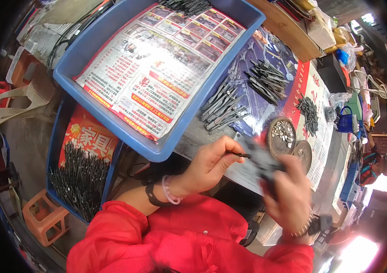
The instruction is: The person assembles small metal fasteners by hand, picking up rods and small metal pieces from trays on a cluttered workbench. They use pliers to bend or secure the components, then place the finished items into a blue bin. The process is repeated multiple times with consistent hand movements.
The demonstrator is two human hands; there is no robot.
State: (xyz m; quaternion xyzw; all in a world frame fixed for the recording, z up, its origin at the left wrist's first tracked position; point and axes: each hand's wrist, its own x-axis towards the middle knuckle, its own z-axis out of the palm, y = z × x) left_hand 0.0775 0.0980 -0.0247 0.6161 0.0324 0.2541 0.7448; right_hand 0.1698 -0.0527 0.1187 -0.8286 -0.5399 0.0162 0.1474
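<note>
My left hand (214, 160) is closed in a pinch above the table's near edge, thumb and forefinger on a slim dark piece (244, 155) whose tip sticks out to the right. To its right, my right hand (289, 193) is wrapped round a dark grey tool (264, 161); motion smears both, so the tool's kind does not show. The tool's blurred front is close to the slim piece; whether they touch I cannot tell. Just beyond are a round dish (271, 148) of small silvery parts and a second round dish (308, 169). Silvery slim metal pieces (223, 107) lie in a bunch beyond my left hand.
A big blue tray (157, 152) lined with printed paper stands at the left, dark pieces at its far end. A lower blue bin (55, 182) holds many black slim pieces. Dark bundles (267, 82) lie farther back. Stools (43, 214) stand left; a person (375, 166) is far right.
</note>
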